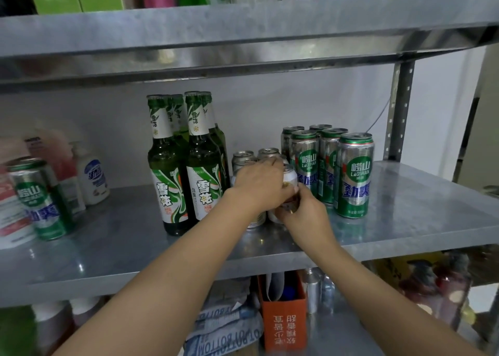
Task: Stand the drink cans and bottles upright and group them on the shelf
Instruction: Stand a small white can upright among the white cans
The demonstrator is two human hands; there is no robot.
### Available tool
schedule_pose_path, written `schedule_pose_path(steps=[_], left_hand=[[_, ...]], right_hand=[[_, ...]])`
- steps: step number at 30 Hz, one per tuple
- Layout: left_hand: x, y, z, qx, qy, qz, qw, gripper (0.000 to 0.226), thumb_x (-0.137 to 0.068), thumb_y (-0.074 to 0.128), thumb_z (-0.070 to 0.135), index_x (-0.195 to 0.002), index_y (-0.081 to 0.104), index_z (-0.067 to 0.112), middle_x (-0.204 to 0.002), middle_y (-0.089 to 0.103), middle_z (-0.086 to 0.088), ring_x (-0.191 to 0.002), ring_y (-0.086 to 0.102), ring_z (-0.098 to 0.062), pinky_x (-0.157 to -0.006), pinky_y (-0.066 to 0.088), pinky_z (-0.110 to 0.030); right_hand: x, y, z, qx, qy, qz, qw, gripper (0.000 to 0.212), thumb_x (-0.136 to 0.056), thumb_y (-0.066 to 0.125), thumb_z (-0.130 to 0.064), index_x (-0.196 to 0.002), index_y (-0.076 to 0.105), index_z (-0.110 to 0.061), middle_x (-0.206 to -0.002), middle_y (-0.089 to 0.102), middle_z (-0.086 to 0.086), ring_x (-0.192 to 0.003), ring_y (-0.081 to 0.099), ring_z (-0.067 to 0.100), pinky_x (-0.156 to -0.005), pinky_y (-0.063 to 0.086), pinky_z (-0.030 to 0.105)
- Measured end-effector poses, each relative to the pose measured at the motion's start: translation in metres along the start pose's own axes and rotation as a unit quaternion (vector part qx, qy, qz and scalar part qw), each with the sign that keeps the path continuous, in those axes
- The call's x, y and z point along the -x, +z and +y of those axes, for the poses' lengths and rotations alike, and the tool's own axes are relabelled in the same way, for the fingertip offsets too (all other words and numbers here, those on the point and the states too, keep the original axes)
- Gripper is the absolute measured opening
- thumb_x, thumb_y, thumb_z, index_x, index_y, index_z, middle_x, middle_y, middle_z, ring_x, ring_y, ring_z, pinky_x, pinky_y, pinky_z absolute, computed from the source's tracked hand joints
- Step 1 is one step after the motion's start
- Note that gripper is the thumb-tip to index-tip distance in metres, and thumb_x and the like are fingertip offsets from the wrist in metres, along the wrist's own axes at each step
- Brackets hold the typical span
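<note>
In the middle of the shelf (405,210), a can (290,177) stands straight up, its top to the ceiling and its long way up and down. It is white and silver with a gold mark. The left hand (259,185) curls round its upper part. The right hand (305,212) holds it low down with bent fingers. It is at the front of the small cans (243,157), between the bottles (167,172) and the tall cans (353,177). A lone can (37,199) stands well off to the left, near a soap bottle (93,180).
</note>
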State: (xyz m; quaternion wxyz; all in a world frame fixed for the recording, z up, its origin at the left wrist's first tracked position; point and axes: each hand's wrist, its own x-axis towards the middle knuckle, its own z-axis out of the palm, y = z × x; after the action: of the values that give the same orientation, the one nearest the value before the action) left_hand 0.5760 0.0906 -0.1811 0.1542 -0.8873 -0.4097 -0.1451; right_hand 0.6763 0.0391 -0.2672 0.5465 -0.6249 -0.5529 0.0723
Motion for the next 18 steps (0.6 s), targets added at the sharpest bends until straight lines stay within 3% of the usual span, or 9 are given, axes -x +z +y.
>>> schedule_pose_path(steps=[3, 7, 18], left_hand=[[0.0007, 0.0033, -0.0021, -0.007, 0.008, 0.003, 1.000, 0.075, -0.092, 0.042, 0.061, -0.147, 0.032, 0.011, -0.150, 0.040, -0.009, -0.131, 0.046, -0.026, -0.098, 0.041, -0.038], [0.0006, 0.0046, -0.0040, -0.004, 0.010, 0.013, 1.000, 0.076, -0.092, 0.043, 0.061, -0.148, 0.030, 0.011, -0.150, 0.040, -0.008, -0.131, 0.046, -0.026, -0.097, 0.041, -0.038], [0.0022, 0.0025, -0.0036, 0.007, 0.018, 0.018, 1.000, 0.077, -0.092, 0.045, 0.059, -0.149, 0.029, 0.010, -0.152, 0.037, -0.009, -0.135, 0.042, -0.026, -0.101, 0.039, -0.038]], right_hand=[[-0.0002, 0.0016, 0.0010, 0.007, -0.006, 0.008, 1.000, 0.034, -0.080, 0.075, -0.022, -0.108, 0.056, -0.020, -0.089, 0.065, -0.008, -0.081, 0.061, 0.011, -0.063, 0.045, 0.019], [-0.0004, 0.0026, 0.0015, 0.014, -0.010, 0.015, 1.000, 0.036, -0.079, 0.076, -0.024, -0.110, 0.057, -0.020, -0.094, 0.067, -0.007, -0.083, 0.061, 0.011, -0.071, 0.052, 0.028], [-0.0001, 0.0020, 0.0008, 0.033, 0.000, 0.005, 0.999, 0.051, -0.079, 0.077, -0.029, -0.122, 0.055, -0.014, -0.103, 0.070, 0.001, -0.093, 0.066, 0.020, -0.078, 0.055, 0.035]])
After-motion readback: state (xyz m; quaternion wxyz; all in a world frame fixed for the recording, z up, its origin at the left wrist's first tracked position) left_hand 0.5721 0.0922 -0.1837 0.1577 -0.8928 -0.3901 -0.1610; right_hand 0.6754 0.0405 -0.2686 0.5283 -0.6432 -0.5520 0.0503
